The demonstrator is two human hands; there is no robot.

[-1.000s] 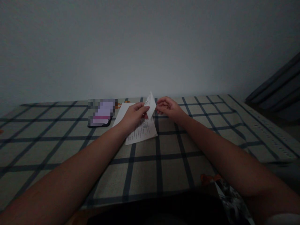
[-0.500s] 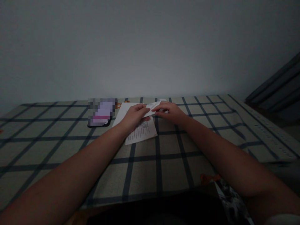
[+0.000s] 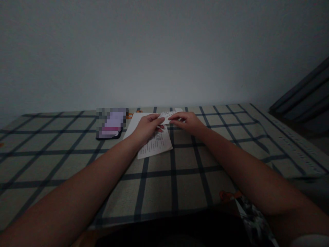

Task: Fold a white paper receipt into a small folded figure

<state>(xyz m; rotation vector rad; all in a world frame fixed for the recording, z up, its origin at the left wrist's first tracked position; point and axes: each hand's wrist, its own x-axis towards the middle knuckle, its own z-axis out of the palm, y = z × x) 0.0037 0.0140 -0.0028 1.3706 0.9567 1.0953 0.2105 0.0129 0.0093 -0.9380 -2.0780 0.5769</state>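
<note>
Now your left hand [image 3: 146, 126] and right hand [image 3: 187, 122] both pinch the folded flap [image 3: 167, 116] of the paper [image 3: 155, 144], pressed low near the cloth [image 3: 77, 151]. Your fingertips nearly meet over the fold. That printed sheet lies flat at the table's far middle, with a phone [image 3: 111, 126] just beside it to the left.

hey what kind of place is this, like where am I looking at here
Probably a room in a home, dimly lit. A checked cloth covers the surface, set against a plain bare wall. A phone lies on it beside a printed paper that both hands are handling.
</note>
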